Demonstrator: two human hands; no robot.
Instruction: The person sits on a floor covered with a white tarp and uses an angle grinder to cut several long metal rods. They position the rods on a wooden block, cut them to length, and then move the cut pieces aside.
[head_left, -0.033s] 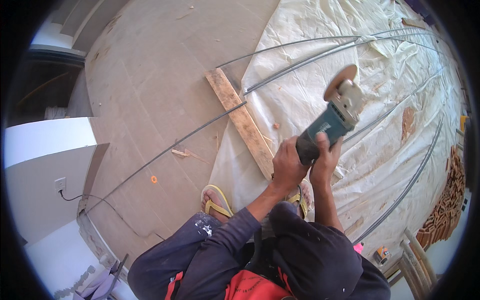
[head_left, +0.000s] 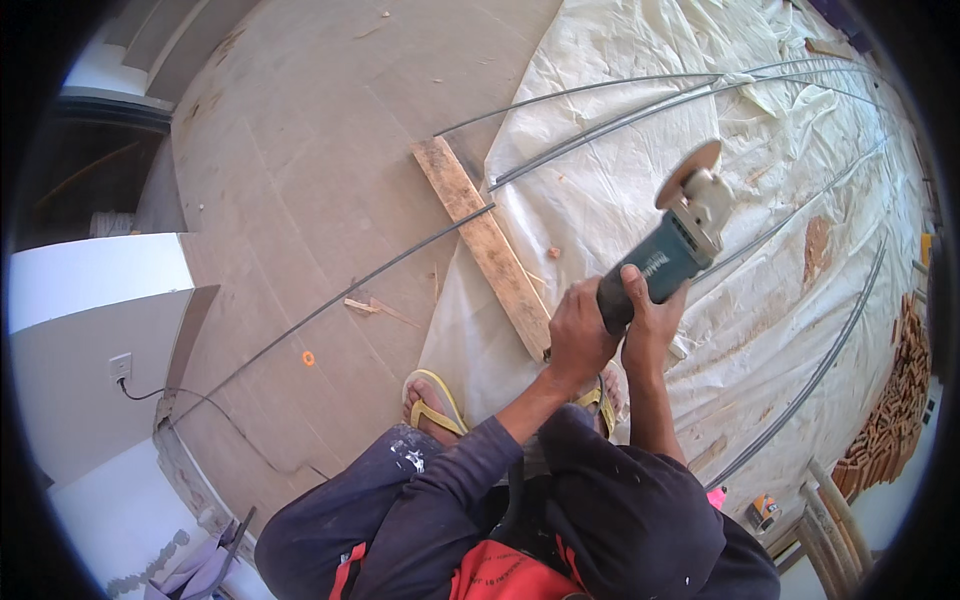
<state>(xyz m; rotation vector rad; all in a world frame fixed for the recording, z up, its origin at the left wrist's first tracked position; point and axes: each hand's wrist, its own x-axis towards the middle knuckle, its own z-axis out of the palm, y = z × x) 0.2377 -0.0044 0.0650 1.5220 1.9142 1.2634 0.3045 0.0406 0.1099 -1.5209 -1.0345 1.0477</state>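
Observation:
An angle grinder [head_left: 655,262] with a teal body and a brown cutting disc [head_left: 688,174] is held up in both hands, its disc pointing up and away from me. My left hand [head_left: 582,325] wraps round the dark rear end of the tool. Against the body my right hand [head_left: 650,318] is closed, its thumb lying along the top. Left of the grinder a wooden board [head_left: 485,255] rests on the floor. One thin grey metal bar [head_left: 350,295] lies with its end across that board, apart from the disc.
White plastic sheeting [head_left: 600,130] covers the floor to the right, with long grey bars [head_left: 620,122] on it. A cord [head_left: 225,412] runs from a wall outlet [head_left: 120,368] at left. A pile of reddish-brown pieces [head_left: 890,420] lies far right. An orange ring [head_left: 308,358] sits on the tiles.
The grinder has shifted slightly right and a little nearer to me, still in both hands. The board and the bars have stayed in place.

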